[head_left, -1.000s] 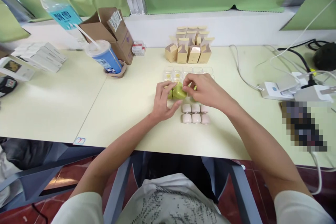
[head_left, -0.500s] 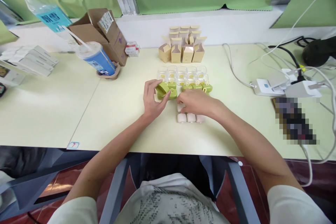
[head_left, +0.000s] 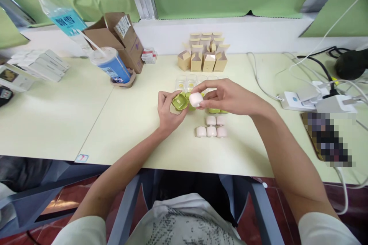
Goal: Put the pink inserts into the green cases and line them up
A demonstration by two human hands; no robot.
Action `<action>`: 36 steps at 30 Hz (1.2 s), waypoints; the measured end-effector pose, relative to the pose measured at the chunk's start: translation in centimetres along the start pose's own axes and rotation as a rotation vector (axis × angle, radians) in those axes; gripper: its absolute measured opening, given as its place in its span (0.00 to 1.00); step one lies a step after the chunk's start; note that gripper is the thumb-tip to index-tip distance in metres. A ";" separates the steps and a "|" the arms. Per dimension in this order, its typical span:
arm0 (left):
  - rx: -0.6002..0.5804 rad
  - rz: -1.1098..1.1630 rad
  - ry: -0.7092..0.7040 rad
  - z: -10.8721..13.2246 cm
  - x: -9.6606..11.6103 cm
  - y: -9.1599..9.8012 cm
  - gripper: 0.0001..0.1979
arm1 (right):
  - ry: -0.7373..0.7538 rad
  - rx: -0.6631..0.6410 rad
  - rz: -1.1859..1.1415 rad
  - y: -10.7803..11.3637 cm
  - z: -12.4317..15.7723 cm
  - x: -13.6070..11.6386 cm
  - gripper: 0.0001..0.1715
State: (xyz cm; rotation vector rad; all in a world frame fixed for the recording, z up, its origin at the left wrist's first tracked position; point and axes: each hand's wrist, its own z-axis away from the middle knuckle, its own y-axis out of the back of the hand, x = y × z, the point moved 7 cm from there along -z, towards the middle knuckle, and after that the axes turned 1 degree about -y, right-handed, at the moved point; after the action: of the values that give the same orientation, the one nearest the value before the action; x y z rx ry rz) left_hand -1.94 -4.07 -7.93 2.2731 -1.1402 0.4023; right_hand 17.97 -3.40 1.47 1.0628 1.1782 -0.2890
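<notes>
My left hand pinches a small green hollow cover, its open side facing me. Close beside it, my right hand grips a glossy, pinkish-white rounded case between thumb and fingers. The case and the cover are apart. Several similar pinkish-white cases lie in two rows on the table nearer me. Beneath my right hand, more green covers are partly hidden. Behind them stand clear plastic cups with yellow marks inside, partly covered by my right hand.
Small open cardboard boxes stand in rows by the wall. To the left are a blue drink cup, a brown carton, a water bottle and white boxes. A power strip with cables and a blurred phone-like object lie right.
My right hand has lifted one pinkish-white case from the back row and brought it up to the left hand. The green cover in my left hand has turned its opening toward me.
</notes>
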 end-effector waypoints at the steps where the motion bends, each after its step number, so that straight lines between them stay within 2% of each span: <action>1: -0.004 0.003 0.027 0.1 -0.2 0.0 0.24 | 0.041 0.007 -0.076 -0.1 -0.2 -0.2 0.22; 6: -0.047 0.068 0.095 0.3 -0.3 -0.4 0.25 | 0.173 0.143 -0.138 -1.2 -1.3 -0.1 0.13; 10: -0.092 0.146 0.071 0.1 0.4 -0.4 0.25 | 0.121 0.249 -0.188 -1.8 -1.5 0.5 0.18; 13: -0.113 0.109 0.083 -0.1 0.4 -0.4 0.24 | 0.102 0.290 -0.107 -2.0 -1.2 0.1 0.13; 15: -0.097 0.111 0.057 -0.2 0.5 -0.3 0.24 | 0.091 0.295 -0.025 -2.0 -1.1 -0.3 0.11; 18: -0.071 0.132 -0.002 -0.1 0.8 -0.3 0.24 | 0.032 0.291 0.060 -1.9 -1.0 -0.4 0.13; 23: -0.114 0.116 -0.017 0.2 0.9 -0.6 0.27 | -0.065 0.258 0.083 -1.8 -1.0 0.0 0.12; 26: -0.135 0.129 0.031 0.3 0.5 -0.7 0.27 | -0.044 0.228 0.040 -1.9 -1.1 0.2 0.10; 30: -0.171 0.138 0.100 0.4 0.1 -1.0 0.27 | -0.022 0.211 -0.033 -2.0 -1.1 0.6 0.13; 36: -0.140 0.116 0.087 0.3 0.2 -0.7 0.26 | -0.004 0.203 -0.011 -2.3 -1.1 0.6 0.09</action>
State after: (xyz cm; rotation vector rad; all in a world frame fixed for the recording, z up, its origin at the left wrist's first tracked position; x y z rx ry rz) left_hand -1.20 -4.04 -8.32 2.0556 -1.2197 0.4476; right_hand 15.98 -3.47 -0.24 1.2318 1.1687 -0.4256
